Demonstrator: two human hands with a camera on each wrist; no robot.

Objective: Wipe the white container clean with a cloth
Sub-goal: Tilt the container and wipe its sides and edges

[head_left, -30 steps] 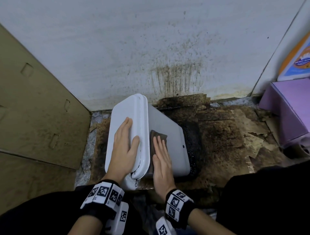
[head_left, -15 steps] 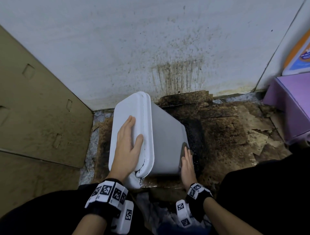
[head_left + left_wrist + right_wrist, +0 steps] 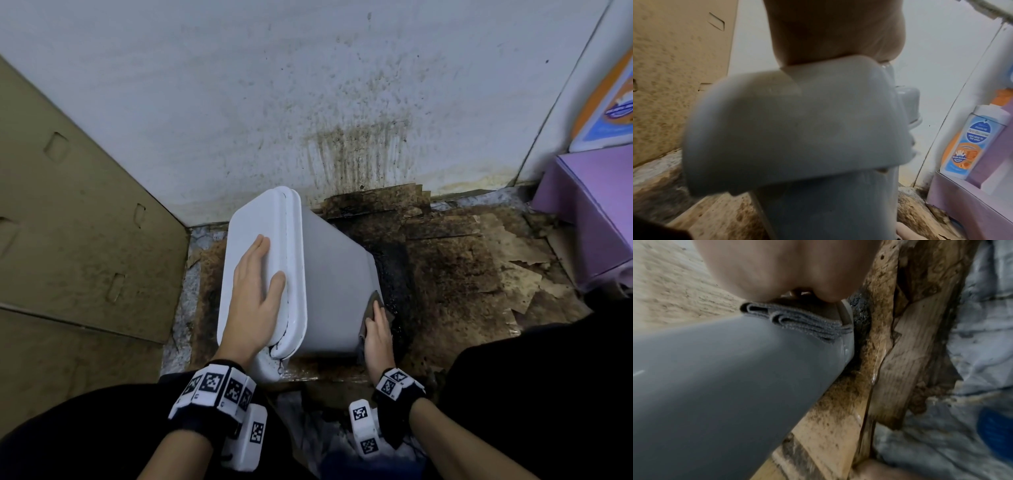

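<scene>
The white container (image 3: 329,291) stands tilted on stained cardboard near the wall, its lidded top toward me and to the left. My left hand (image 3: 255,294) lies flat on the lid (image 3: 260,240), fingers straight, thumb at the lid's rim. My right hand (image 3: 376,329) presses a folded grey cloth (image 3: 371,301) flat against the container's right side, low down near its base. In the right wrist view the cloth (image 3: 797,321) shows as folded layers under my palm on the grey-white wall (image 3: 725,386). In the left wrist view the lid (image 3: 797,126) fills the frame, blurred.
Soaked, blackened cardboard (image 3: 462,274) covers the floor to the right. A stained white wall (image 3: 308,102) rises behind. Brown cardboard panels (image 3: 68,222) stand on the left. A purple box (image 3: 596,212) and an orange-blue bottle (image 3: 970,142) sit at the right.
My right hand with the cloth went from the container's upper face down to its right side near the base. The container tipped a little more upright. My left hand stayed on the lid.
</scene>
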